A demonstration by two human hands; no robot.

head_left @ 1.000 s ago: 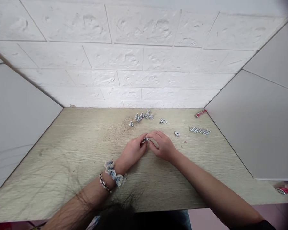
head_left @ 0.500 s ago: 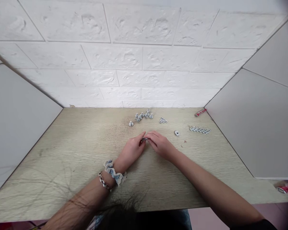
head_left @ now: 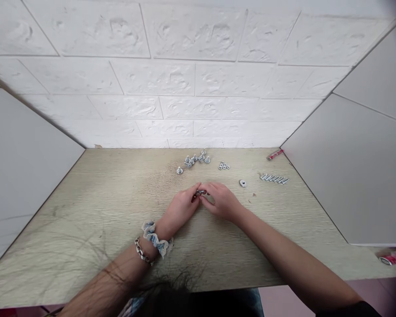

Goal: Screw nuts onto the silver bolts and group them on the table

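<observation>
My left hand point(head_left: 184, 204) is closed in a pinch on a small shiny metal bolt point(head_left: 201, 192), mostly covered by the fingertips. My right hand point(head_left: 221, 201) meets it from the other side, thumb and fingers curled round the bolt's right end. Beyond the hands lies a cluster of bolts with washers point(head_left: 194, 159), and one more bolt with a washer point(head_left: 179, 170) stands apart to its left. A small heap of nuts point(head_left: 223, 166) sits right of the cluster. Nearer my right hand is a round washer point(head_left: 243, 183). Several bare bolts point(head_left: 274, 178) lie in a slanting row further right.
A red tube-like object point(head_left: 275, 155) lies at the back right corner, and another red one point(head_left: 394, 257) at the front right. White brick-patterned wall point(head_left: 194, 79) closes off the back. Grey panels stand at the left point(head_left: 29, 163) and right point(head_left: 353, 167) of the wooden tabletop point(head_left: 119, 189).
My right thumb has shifted down and apart from the fingers, so more of the metal bolt shows between the hands. The things on the table lie as before.
</observation>
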